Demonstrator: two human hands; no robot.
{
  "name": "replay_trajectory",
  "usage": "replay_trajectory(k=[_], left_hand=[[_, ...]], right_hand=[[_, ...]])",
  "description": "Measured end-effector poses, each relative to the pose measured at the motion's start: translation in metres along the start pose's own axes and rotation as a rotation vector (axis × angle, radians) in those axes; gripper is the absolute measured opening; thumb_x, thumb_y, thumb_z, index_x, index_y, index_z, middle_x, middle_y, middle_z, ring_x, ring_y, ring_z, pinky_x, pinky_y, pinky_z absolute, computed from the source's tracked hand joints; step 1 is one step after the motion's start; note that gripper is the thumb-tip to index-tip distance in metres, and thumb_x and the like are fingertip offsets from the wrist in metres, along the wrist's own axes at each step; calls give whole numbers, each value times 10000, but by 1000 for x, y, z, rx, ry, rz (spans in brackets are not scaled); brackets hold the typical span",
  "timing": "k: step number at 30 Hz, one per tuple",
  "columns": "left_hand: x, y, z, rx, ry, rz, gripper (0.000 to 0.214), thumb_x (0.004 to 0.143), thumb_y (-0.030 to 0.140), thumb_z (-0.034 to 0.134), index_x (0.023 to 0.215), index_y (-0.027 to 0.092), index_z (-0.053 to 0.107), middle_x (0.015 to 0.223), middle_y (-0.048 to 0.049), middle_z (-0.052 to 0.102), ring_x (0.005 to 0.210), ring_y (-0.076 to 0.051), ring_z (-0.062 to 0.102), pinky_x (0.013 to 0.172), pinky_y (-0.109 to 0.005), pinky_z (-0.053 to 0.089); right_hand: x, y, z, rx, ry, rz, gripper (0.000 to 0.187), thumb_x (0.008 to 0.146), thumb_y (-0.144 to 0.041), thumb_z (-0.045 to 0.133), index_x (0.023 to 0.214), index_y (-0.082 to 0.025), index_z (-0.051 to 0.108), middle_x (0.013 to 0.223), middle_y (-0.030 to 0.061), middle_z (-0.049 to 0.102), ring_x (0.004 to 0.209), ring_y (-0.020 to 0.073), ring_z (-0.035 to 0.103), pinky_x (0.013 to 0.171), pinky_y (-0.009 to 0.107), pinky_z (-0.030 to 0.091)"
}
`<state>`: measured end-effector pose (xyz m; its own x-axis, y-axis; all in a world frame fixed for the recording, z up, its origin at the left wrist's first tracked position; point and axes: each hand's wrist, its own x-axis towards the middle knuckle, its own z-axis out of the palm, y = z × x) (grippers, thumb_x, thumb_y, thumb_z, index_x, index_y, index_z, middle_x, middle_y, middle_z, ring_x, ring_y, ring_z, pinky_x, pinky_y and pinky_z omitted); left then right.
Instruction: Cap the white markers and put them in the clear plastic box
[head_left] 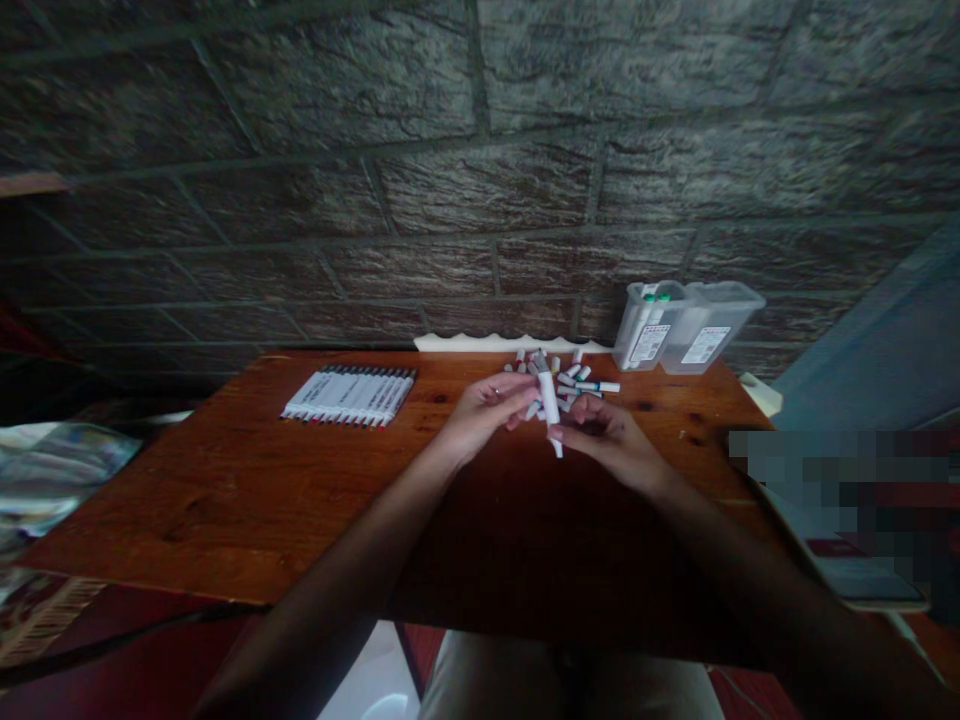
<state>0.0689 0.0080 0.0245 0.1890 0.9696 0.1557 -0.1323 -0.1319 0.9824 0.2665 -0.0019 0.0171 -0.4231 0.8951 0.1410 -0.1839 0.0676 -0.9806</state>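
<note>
A white marker (pixel 550 400) with a grey upper end is held up in front of me, tilted slightly left at its top. My left hand (pixel 491 408) is closed on its upper part from the left. Near the lower end, my right hand (pixel 619 445) pinches the same marker between thumb and fingers. Just behind my hands lies a loose heap of short white cap-like pieces (pixel 582 374) with coloured ends, partly hidden by the hands and the marker. One longer white piece (pixel 609 387) points right from the heap.
On the left of the wooden table (pixel 225 480), several white markers (pixel 349 396) lie side by side in a row. Two clear plastic containers (pixel 712 325) stand at the back right, the left one holding green-ended markers (pixel 654 312). A stone-patterned wall (pixel 435 270) rises behind.
</note>
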Motion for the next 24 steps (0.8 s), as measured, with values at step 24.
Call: replay_trajectory(k=[24], left_hand=[[-7, -16, 0, 1407, -137, 360, 193, 911, 245, 508, 1024, 183, 652, 1045, -94, 686, 1027, -261, 603, 951, -425, 462]], right_hand=[[11, -3, -25, 188, 265, -23, 271, 675, -371, 775, 784, -190, 606, 535, -82, 453, 434, 44, 291, 407, 216, 181]])
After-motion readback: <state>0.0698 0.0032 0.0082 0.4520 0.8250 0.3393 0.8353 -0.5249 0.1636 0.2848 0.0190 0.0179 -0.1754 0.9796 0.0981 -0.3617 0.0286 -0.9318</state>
